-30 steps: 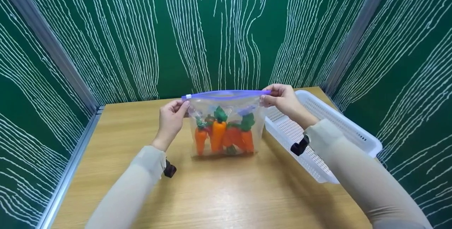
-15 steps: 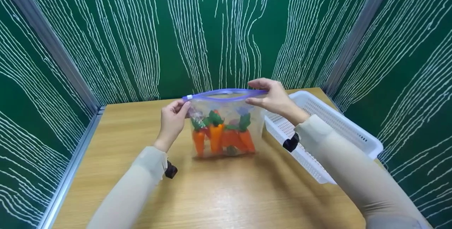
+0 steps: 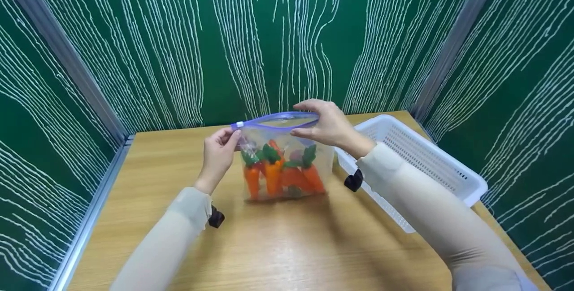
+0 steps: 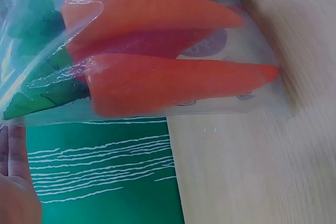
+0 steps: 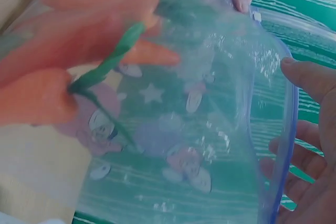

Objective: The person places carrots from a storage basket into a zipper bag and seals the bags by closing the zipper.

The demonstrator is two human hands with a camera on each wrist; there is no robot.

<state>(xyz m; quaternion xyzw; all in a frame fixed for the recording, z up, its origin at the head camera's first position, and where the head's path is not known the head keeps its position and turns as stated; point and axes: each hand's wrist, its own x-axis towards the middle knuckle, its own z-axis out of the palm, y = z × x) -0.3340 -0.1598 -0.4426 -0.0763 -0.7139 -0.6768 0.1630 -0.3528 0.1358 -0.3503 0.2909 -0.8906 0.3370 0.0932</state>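
A clear zip bag [image 3: 291, 137] with a purple top strip stands upright on the table, holding several orange toy carrots [image 3: 273, 179] with green tops. My left hand [image 3: 218, 152] pinches its top left corner, just below the white slider [image 3: 240, 124]. At the right end of the parted mouth is my right hand [image 3: 332, 126], thumb and fingers spread apart. In the right wrist view, its thumb is right at the purple strip [image 5: 291, 108] and the other fingers show behind it. Cartoon prints mark the bag. One carrot [image 4: 178, 83] lies close along the side in the left wrist view.
A white perforated plastic basket [image 3: 428, 152] sits on the right of the wooden table [image 3: 278, 241], partly behind the right arm. Green walls [image 3: 170, 49] with white wavy lines enclose the back and sides.
My right hand has loosened its pinch on the top right corner and moved left along the strip, fingers spreading. The bag's mouth has widened. My left hand keeps its hold.
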